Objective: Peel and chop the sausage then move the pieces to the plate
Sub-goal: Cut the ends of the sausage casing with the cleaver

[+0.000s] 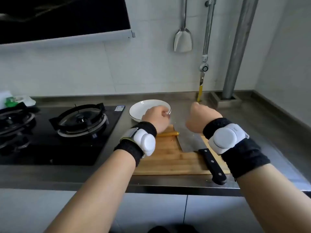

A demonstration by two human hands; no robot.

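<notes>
- The left hand (155,119) hovers above the far left corner of the cutting board (168,158), fingers curled inward. Whether it grips anything cannot be told, since only its back shows.
- The right hand (201,119) is raised above the far right part of the board, also curled like a fist. Its palm side is hidden, so I cannot tell if it holds something.
- The sausage (168,133) lies on the board just near of the left hand, a thin orange stick in 1 piece, partly hidden by that wrist. It looks uncut, and its wrapper seems still on, so the task appears to be at its start.
- The cleaver (189,140) lies flat on the board right of the sausage, touched by neither hand. Its black handle (212,165) juts past the near edge of the board, toward the counter (252,132) edge.
- Risk: a forearm or sleeve brushing that handle could swing the blade or knock the cleaver off.
- Risk: a hand coming down for the sausage passes close to the blade edge, so a careless reach could meet steel.
- Risk: the sausage is round and could roll during peeling or cutting.
- The plate (143,106) sits just beyond the board, partly behind the left hand, and close to the stove (50,140); pieces carried carelessly could drop between board and plate.
</notes>
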